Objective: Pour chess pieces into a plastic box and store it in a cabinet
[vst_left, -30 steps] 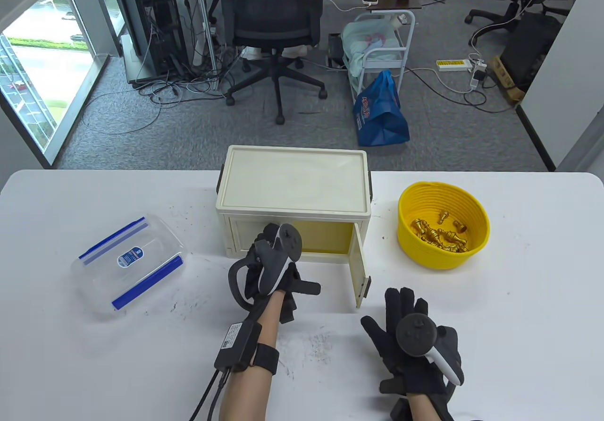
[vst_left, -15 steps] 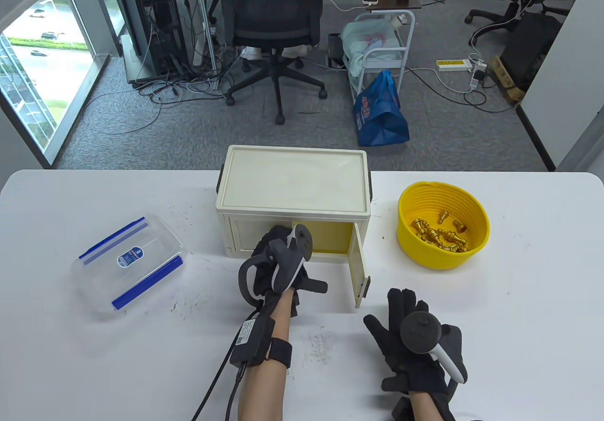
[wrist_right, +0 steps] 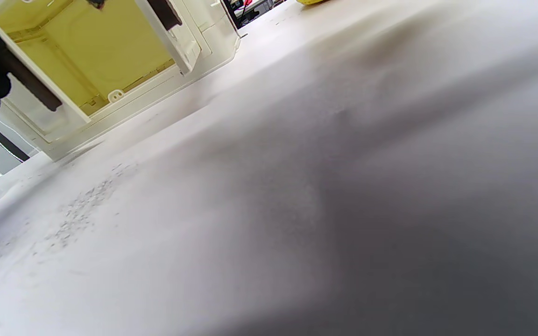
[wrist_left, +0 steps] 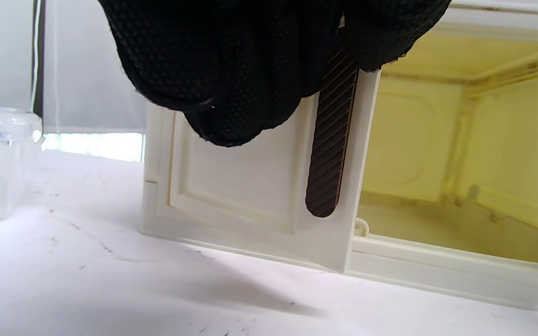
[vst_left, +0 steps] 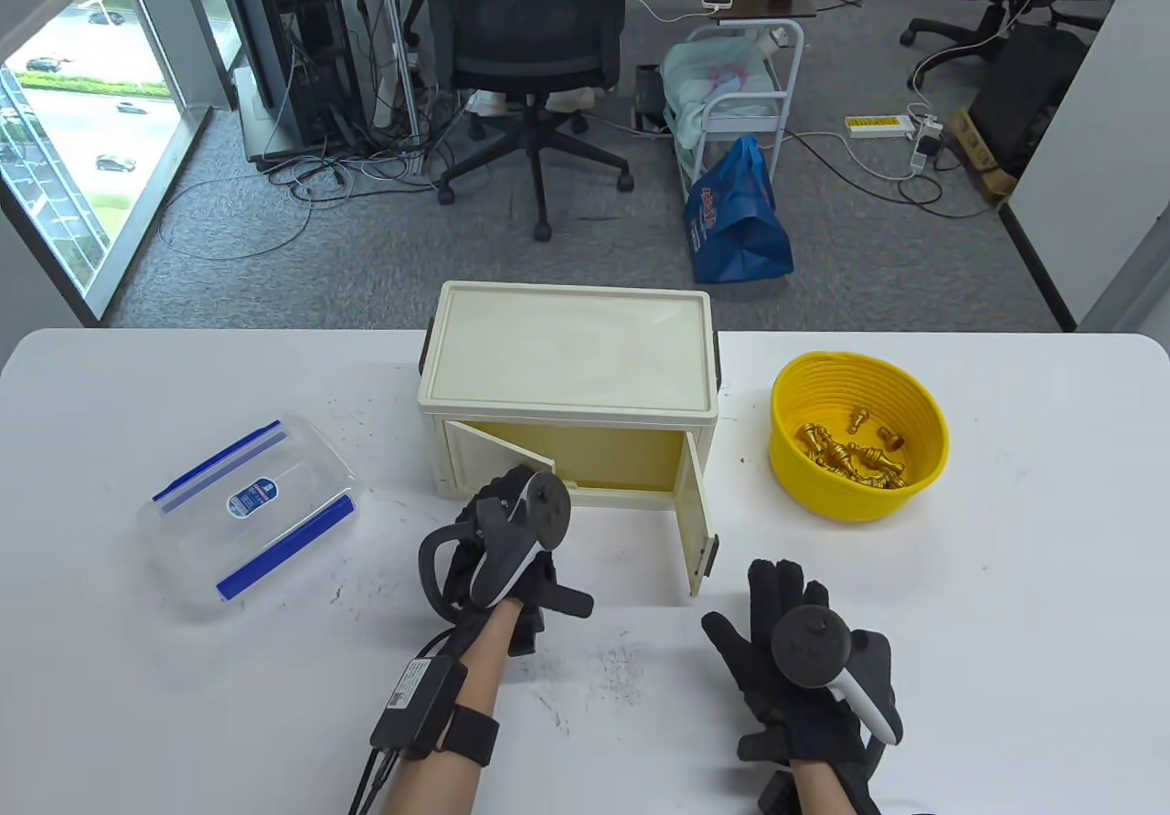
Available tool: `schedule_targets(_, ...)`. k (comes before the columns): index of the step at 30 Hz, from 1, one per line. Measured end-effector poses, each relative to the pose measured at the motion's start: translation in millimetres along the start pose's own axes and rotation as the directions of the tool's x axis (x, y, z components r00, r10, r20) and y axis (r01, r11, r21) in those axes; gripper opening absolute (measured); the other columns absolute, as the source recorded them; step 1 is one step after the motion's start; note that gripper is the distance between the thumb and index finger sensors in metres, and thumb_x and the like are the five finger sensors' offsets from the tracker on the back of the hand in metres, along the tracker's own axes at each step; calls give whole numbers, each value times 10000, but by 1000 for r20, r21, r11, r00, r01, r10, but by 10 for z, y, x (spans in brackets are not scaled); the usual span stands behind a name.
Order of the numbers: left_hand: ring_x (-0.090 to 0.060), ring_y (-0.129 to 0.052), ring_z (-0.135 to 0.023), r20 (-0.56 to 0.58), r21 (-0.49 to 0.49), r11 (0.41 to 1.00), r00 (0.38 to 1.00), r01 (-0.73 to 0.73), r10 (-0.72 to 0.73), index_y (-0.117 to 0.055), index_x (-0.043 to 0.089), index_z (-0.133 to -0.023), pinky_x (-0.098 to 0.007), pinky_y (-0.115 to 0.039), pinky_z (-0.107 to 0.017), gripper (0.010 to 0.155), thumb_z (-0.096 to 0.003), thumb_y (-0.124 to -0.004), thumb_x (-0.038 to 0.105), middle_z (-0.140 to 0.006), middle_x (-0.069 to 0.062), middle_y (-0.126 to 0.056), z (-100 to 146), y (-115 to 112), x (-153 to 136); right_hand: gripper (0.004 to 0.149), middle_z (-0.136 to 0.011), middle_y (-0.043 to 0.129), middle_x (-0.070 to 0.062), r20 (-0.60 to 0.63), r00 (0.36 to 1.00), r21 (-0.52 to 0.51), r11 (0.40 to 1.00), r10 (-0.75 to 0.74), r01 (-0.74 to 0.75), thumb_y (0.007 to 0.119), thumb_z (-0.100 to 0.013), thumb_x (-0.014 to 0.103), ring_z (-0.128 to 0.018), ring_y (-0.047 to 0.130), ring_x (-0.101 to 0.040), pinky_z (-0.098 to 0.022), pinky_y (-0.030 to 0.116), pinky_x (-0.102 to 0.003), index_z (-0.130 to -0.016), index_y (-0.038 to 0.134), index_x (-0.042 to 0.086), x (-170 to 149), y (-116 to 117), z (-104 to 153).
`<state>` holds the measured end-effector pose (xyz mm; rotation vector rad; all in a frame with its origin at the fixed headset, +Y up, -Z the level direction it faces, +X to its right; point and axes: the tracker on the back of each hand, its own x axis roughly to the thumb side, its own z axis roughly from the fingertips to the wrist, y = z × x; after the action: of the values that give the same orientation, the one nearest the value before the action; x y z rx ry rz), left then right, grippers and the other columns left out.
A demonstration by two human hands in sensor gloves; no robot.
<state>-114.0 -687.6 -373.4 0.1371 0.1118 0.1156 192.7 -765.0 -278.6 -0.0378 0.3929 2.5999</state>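
The cream cabinet (vst_left: 567, 349) stands at the table's middle. Its right door (vst_left: 699, 523) is swung wide open and its left door (vst_left: 498, 449) is partly open. My left hand (vst_left: 507, 495) grips the left door's free edge; in the left wrist view the gloved fingers (wrist_left: 231, 70) hold the dark ribbed handle strip (wrist_left: 329, 158). My right hand (vst_left: 777, 596) lies flat and open on the table, in front of the right door. The clear plastic box (vst_left: 247, 513), with a blue-clipped lid on it, sits at the left. Gold chess pieces (vst_left: 850, 459) lie in the yellow basket (vst_left: 786, 468) at the right.
The cabinet's yellow inside (wrist_left: 460, 154) holds nothing I can see. The white table (vst_left: 1024, 577) has dark specks in front of the cabinet. Beyond the far edge are an office chair (vst_left: 530, 38) and a blue bag (vst_left: 736, 221) on the floor.
My left hand has drawn back toward me and to the left, and the cabinet's left door has swung partly open with it. My right hand has not moved.
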Motion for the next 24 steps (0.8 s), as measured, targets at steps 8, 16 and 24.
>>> schedule_targets(8, -286, -1030, -745, -6, -20, 969, 969, -247, 247, -807, 184, -1013, -406, -912, -508, 473, -626, -775, 454, -913, -106, -967, 175, 75, -459, 838, -1272, 161, -185, 2, 1000, -3, 1000, -12, 12, 580, -624, 653, -1118, 194, -535, -732, 268, -695, -1217, 203, 196, -8, -1, 8)
schedule_targets(16, -310, -1003, -800, 23, -44, 960, 961, -275, 276, -777, 205, -1050, -437, -896, -540, 439, -670, -716, 416, -964, -101, -942, 305, 90, -853, 834, -1270, 164, -185, 2, 1000, -16, 1000, -18, 18, 580, -624, 649, -1115, 198, -537, -732, 274, -694, -1215, 204, 196, -23, -5, 18)
schedule_targets(24, -320, -983, -832, 22, -71, 876, 877, -477, 479, -774, 200, -1060, -459, -880, -569, 426, -678, -705, 377, -988, -110, -925, 252, 26, -1305, 830, -1269, 156, -184, -7, 1000, -12, 1000, -3, 3, 579, -625, 646, -1116, 195, -535, -732, 271, -695, -1215, 204, 199, -24, -2, 20)
